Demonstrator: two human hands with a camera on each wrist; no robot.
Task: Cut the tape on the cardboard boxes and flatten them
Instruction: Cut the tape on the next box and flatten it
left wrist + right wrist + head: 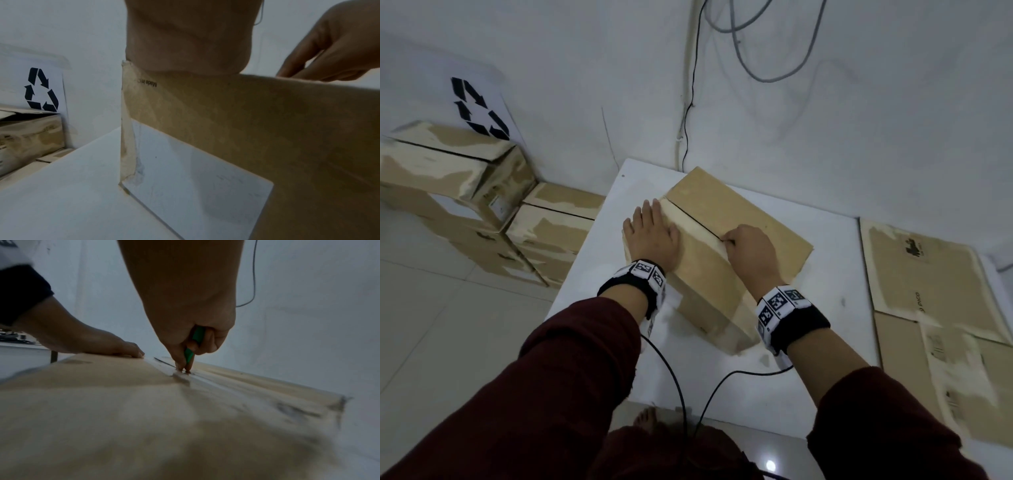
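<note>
Two hands work one cardboard box (722,240) on the white table (825,325): from the head view our left hand (652,236) lies flat, fingers straight, pinning the lid so it cannot shift, while our right hand (750,253) is curled at the taped seam (698,222). From the left wrist we see only the palm pressing the box's top edge. From the right wrist, our fingers pinch a green cutter (194,344), its tip in the seam to slit the tape.

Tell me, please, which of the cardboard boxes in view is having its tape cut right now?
The box on the white table: the left hand presses on its top while the right hand holds a green cutter at the seam. The stacked boxes at left sit untouched.
</note>
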